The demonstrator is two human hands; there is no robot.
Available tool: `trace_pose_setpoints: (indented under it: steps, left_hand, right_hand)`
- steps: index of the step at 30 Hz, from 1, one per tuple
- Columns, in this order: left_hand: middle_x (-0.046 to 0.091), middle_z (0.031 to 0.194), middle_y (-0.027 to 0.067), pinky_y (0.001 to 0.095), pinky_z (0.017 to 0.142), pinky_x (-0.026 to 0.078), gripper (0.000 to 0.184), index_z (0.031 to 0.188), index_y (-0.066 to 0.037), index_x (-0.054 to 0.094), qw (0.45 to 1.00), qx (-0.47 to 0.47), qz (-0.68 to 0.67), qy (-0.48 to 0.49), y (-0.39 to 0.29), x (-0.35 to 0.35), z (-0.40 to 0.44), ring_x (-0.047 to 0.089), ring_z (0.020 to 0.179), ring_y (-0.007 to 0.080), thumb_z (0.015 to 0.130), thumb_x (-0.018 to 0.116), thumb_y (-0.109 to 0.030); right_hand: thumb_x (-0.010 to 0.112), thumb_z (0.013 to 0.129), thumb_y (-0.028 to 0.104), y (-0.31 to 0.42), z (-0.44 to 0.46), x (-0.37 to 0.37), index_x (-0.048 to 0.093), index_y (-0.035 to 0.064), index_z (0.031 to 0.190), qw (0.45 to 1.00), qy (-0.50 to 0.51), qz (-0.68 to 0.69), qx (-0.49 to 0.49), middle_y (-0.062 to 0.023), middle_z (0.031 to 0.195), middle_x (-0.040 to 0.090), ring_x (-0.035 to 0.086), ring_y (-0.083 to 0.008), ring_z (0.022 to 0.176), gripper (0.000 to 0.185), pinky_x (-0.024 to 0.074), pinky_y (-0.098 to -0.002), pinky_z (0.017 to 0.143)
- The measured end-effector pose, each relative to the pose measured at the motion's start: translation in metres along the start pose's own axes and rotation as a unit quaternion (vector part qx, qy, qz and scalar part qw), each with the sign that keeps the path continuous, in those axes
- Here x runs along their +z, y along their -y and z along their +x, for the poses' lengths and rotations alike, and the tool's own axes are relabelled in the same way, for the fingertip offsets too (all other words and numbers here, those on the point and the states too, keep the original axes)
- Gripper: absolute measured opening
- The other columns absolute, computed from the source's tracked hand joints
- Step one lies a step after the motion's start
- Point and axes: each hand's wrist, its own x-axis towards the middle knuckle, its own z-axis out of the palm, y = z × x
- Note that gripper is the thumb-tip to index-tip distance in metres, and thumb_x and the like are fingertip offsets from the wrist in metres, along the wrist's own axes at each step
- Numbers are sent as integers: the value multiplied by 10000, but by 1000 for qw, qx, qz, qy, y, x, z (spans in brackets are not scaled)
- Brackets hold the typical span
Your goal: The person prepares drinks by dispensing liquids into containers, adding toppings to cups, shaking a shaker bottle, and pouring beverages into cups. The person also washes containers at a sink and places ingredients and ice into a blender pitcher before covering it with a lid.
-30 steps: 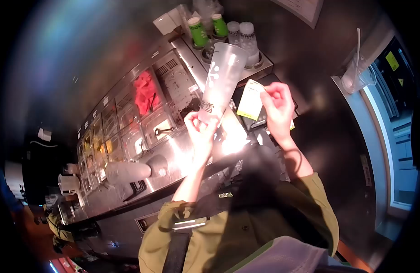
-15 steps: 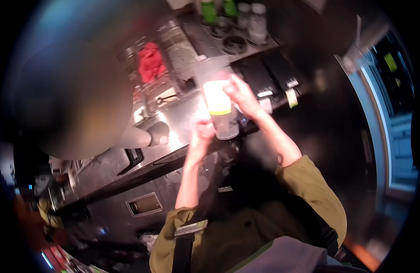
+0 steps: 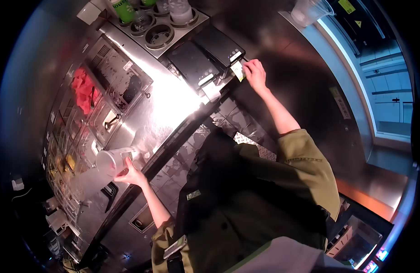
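My left hand (image 3: pixel 131 175) is curled around a translucent plastic cup (image 3: pixel 109 163), tilted over the front edge of the steel counter (image 3: pixel 157 111). Part of the cup blends with the clear containers behind it. Over on the right, my right hand (image 3: pixel 256 75) has its fingers pinched at the edge of a small paper label (image 3: pixel 237 71). That label hangs from the front of a black label printer (image 3: pixel 221 45), and a second black printer (image 3: pixel 191 63) with a white paper slip (image 3: pixel 211 92) stands beside it.
A red cloth (image 3: pixel 85 91) lies by the sunken steel tray (image 3: pixel 116 70). Bottles and cups stand in a round-holed rack (image 3: pixel 160 36) at the back. Clear ingredient containers line the left side. Another clear container (image 3: pixel 312 11) sits at upper right.
Both hands were together on a translucent container with a bright label. My right hand has left it and moved to the printer's label; my left hand has moved left. The view has turned.
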Motion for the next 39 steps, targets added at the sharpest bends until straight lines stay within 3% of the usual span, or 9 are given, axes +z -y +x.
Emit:
trace_pose_setpoints:
  steps: [5,8,11,14,17,18,24,29,39]
  left_hand:
    - [402,1016,199,420,803,415,620,1043,67,330,995,-49,-73,-47,72,15,-3,458,959,294,701,741,-246]
    - [458,894,133,328,739,421,269,966,41,425,999,10,-12,-32,3,2,-58,458,825,215,826,596,-114]
    - [497,831,52,238,674,413,31,876,-2,492,976,-5,-91,199,-27,22,-73,462,742,114,867,469,-20]
    - [487,792,33,234,670,401,76,833,-6,498,927,-20,-190,323,-131,113,-10,461,713,110,810,555,-50]
    - [479,691,30,264,614,390,204,755,-20,495,925,155,-159,308,-190,251,79,463,656,124,770,644,-159]
    - [515,691,96,322,606,394,253,761,-23,502,931,176,-111,300,-199,304,110,503,655,247,758,631,-241]
    - [515,1042,222,419,742,468,632,1121,-72,481,865,318,235,308,-229,484,203,562,896,365,745,521,-579]
    - [453,1091,274,448,740,469,692,1208,-74,399,808,301,277,424,-219,502,207,561,874,409,719,576,-531]
    - [524,966,248,432,689,487,574,977,6,543,854,269,252,367,-231,512,217,589,803,388,657,672,-453]
  right_hand:
    - [634,675,105,-24,23,10,599,107,755,992,78,-15,-101,-42,775,509,522,-230,771,87,427,-357,647]
    - [640,683,92,-34,28,21,588,83,769,988,69,-19,-133,-59,796,513,522,-247,797,101,432,-357,675]
    - [653,688,62,-36,28,23,587,54,778,989,84,23,-120,-89,789,504,521,-266,776,112,438,-351,680]
    - [659,677,33,-33,31,21,579,42,769,988,85,43,-121,-96,756,476,499,-264,723,123,422,-348,632]
    - [660,672,16,-33,30,27,573,41,783,990,93,39,-101,-96,731,442,468,-254,682,143,401,-341,593]
    - [660,672,14,-34,30,29,573,45,793,990,95,42,-94,-96,730,437,462,-254,678,152,397,-340,589]
    - [602,695,15,-42,14,42,553,56,797,993,91,-38,-67,-111,743,438,464,-280,697,120,399,-368,613]
    - [556,698,19,-45,6,45,527,33,843,991,116,-50,-37,-124,814,480,482,-307,768,149,409,-406,669]
    - [563,661,-89,13,81,-35,490,16,768,973,217,83,-1,-125,889,568,542,-280,806,167,452,-357,685]
